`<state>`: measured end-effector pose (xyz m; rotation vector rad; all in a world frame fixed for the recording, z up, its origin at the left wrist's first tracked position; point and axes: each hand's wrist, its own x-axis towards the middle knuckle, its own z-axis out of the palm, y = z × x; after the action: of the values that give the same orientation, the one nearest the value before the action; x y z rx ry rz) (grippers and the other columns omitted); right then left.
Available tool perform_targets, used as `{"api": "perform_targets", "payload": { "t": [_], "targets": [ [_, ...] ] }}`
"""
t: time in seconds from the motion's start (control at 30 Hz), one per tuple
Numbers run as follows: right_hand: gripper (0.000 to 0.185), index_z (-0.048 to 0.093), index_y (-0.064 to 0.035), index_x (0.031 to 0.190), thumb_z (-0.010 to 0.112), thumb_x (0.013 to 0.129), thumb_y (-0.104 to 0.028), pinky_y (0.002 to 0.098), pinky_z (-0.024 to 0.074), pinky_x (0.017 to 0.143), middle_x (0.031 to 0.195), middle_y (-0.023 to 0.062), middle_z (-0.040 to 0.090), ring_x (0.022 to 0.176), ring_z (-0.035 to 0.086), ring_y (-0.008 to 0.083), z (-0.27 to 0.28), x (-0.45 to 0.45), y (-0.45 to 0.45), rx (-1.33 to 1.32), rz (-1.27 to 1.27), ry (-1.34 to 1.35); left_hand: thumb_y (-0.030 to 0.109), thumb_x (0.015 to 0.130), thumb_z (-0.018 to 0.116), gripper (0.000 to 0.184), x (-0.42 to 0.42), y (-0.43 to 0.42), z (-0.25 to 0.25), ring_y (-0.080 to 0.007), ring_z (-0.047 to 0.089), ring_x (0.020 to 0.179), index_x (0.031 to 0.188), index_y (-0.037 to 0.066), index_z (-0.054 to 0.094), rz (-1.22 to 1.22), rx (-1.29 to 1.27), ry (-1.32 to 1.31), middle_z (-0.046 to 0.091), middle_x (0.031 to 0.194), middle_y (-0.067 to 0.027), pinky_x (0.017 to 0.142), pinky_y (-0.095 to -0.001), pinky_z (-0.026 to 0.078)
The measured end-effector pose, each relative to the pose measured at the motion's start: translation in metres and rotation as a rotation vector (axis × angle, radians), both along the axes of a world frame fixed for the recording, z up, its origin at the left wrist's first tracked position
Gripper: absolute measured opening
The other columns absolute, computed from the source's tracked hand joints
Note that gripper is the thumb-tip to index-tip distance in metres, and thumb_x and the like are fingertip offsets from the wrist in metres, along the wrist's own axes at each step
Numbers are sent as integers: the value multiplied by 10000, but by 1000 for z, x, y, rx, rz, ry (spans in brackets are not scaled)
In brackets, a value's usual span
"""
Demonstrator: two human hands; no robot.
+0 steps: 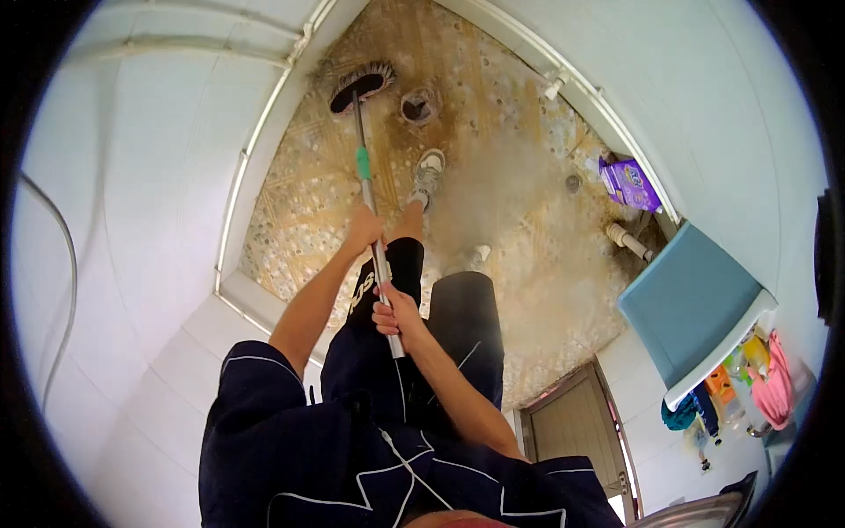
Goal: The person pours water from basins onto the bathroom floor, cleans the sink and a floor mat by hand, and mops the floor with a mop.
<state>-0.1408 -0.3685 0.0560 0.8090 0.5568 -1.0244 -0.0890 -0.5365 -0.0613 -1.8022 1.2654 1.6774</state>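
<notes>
A long-handled mop (378, 255) runs from my body up to the floor ahead, with a silver pole and a green collar. Its oval head (361, 86) has a dark middle and a greyish fringe, and lies on the patterned floor at the upper left. My left hand (363, 227) is wrapped round the pole just below the green collar. Lower down, near the pole's end, my right hand (400, 314) grips it with closed fingers. Close to the mop head's right is a round hole (418, 106) in the stained floor.
My shoe (429, 174) is planted below the hole. Pipes (264, 132) follow the wall bases. On the right are a purple packet (630, 185), a pipe stub (627, 239) and a blue-grey sink or cabinet panel (691, 304). A door (576, 440) stands at the lower right.
</notes>
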Motion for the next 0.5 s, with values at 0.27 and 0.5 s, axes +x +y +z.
{"api": "perform_targets", "payload": {
  "t": [0.27,0.5],
  "targets": [
    [292,468,-52,1014,401,962,-332,190,196,319,522,-48,281,386,254,33,50,-40,156,51,177,43,34,795,499,213,-7,187,31,-252,540,414,896,-91,358,316,20,136,485,575,-154,336,-373,438],
    [346,436,-64,1108,348,969,-368,168,204,300,513,-55,260,356,224,20,77,-24,125,-63,381,118,88,789,543,167,24,189,46,-217,501,370,807,-54,457,507,-138,249,498,552,-111,358,-348,445]
  ]
}}
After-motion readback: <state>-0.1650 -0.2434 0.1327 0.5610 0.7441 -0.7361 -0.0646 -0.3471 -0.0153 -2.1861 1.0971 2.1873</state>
